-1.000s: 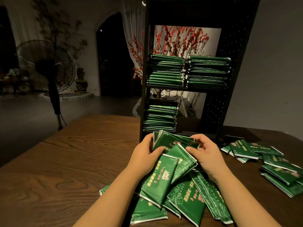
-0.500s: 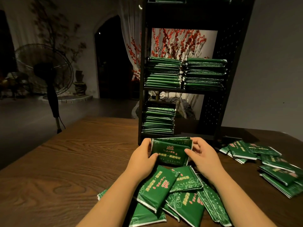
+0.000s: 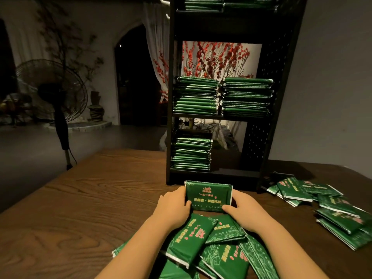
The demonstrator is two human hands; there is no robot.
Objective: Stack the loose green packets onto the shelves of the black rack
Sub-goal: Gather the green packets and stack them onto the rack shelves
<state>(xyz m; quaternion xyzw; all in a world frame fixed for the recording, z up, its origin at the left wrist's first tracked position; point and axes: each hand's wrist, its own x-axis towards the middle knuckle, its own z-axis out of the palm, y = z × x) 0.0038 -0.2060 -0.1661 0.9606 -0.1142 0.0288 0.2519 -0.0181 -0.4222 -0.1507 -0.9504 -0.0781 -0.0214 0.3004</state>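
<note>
Both hands, left (image 3: 174,206) and right (image 3: 244,210), grip a green packet bundle (image 3: 208,196) between them before the black rack (image 3: 269,121).

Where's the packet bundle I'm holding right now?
Centre of the head view: bundle between left hand and right hand, just before the black rack.

The small bundle of green packets (image 3: 208,196) in my grip is squared up, printed face toward me, just in front of the black rack (image 3: 281,97). More loose packets (image 3: 219,244) lie overlapping on the bench below it, and another scatter (image 3: 330,206) lies off to the right. The rack's middle shelf carries two neat stacks (image 3: 221,97); the bottom shelf has one stack (image 3: 191,152) on its left side.
</note>
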